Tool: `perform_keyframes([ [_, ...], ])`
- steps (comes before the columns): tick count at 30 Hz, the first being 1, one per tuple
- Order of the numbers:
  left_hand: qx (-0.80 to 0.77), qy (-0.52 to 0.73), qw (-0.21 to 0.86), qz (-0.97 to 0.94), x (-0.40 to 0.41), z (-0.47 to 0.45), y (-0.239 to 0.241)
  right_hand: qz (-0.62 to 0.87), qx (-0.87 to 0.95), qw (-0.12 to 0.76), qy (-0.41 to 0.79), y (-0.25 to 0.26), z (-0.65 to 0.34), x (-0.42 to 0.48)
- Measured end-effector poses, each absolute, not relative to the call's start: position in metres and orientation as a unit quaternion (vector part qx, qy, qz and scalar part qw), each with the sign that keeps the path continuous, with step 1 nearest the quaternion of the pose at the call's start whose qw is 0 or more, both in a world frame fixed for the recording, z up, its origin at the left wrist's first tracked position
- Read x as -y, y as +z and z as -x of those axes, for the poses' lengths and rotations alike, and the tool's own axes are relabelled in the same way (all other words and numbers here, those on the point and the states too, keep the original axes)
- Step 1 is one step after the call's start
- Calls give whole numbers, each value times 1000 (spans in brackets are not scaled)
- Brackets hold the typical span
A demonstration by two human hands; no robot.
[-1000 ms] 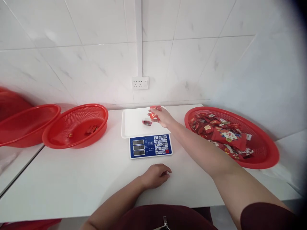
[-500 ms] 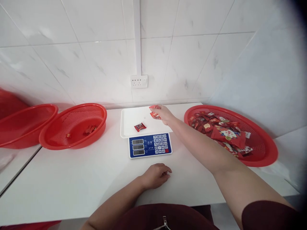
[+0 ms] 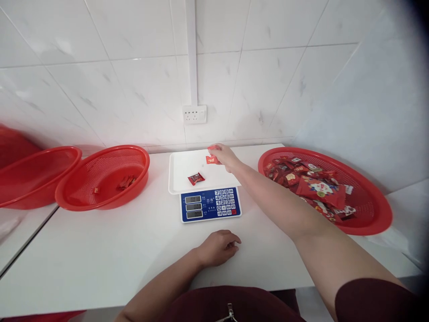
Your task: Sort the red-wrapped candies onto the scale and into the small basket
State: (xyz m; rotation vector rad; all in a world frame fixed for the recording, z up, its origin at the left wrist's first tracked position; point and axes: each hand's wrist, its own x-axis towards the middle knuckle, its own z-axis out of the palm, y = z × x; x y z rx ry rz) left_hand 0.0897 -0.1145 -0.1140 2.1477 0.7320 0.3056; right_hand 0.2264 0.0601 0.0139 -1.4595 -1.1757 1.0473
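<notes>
Maroon cloth is filling the nearest edge, where a top [image 3: 261,302] is showing a metal zip pull [image 3: 229,308]. Just beyond, the left hand [image 3: 217,248] is resting on a white table [image 3: 117,255], its fingers bending loosely and leaving a gap between forefinger and thumb. Past that hand, a scale is presenting its blue panel [image 3: 205,203], with number keys to the right and three displays to the left; their digits are too small to read surely. Above the panel, a white tray [image 3: 177,158] is carrying a dark packet with red ends [image 3: 196,178], which is lying flat near the front edge. The right hand [image 3: 226,156] is reaching over the tray's far right part, its fingers gripping bright red packaging [image 3: 212,159]; whether that is one packet or more, or is touching the tray, I cannot tell. To the right, a big red basket [image 3: 378,227] is holding a heap of mostly red packets, a larger printed one [image 3: 320,190] lying on top. To the left, another red basket [image 3: 145,172] is holding a few small packets [image 3: 126,182], and an overlapping red basket [image 3: 53,197] is sitting farther left. Behind everything, a tiled wall [image 3: 147,98] is bearing a white socket [image 3: 195,114], a white conduit [image 3: 191,53] running up from it.
</notes>
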Motion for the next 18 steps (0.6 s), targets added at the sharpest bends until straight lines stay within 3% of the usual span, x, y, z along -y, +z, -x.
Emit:
perform_keyframes([
  [8, -289, 118, 411, -856, 115, -89, -113, 598, 466, 473, 450, 9, -232, -60],
  [18, -299, 126, 410, -852, 115, -91, -117, 626, 529, 403, 408, 11, -236, -55],
])
